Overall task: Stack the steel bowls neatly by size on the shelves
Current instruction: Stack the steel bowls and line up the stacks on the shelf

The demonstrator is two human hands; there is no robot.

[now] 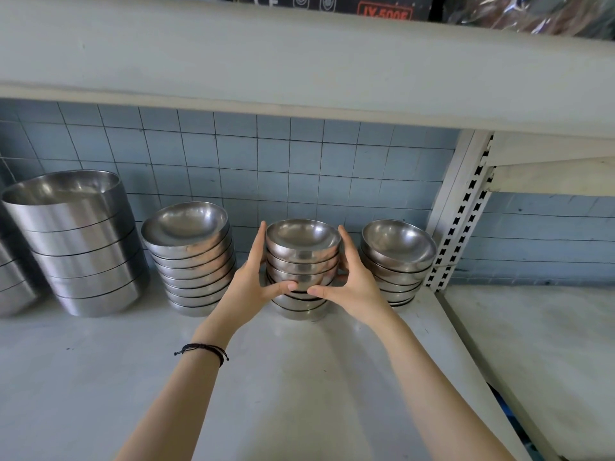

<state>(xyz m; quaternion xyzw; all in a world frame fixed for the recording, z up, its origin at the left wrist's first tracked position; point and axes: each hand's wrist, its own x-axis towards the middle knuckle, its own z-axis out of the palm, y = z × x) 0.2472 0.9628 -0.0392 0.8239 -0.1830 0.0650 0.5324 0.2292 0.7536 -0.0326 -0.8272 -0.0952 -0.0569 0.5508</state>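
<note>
Pale blue tiled wall (299, 161) behind a white shelf (299, 377); upper shelf (299, 61) close overhead, with dark boxes (382, 8) on top of it. Slotted white post (466, 211) at the right end, and beyond it a neighbouring shelf (532, 327).

Steel bowls stand in nested stacks along the back of the shelf, rims up, sizes falling from left to right:
- far-left stack (13, 277), cut off by the frame edge.
- large stack (76, 227), the tallest and widest.
- medium stack (189, 234), just right of the large one, leaning slightly.
- middle stack (303, 241), small bowls, base on the shelf.
- right stack (399, 247), small bowls, next to the post, top bowl tilted toward the camera.

Hands: the left hand (253, 281) and the right hand (352, 277) clasp the middle stack from either side. Fingers reach round the far sides up toward the top rim. Both thumbs lie across the front at about mid-height, tips almost meeting. Upper bowls of this stack sit slightly offset from the lower ones; cannot tell whether they rest fully on them.

Black cord bracelet (203, 349) on the left wrist. Both forearms are bare and extend from the lower edge of the frame.
</note>
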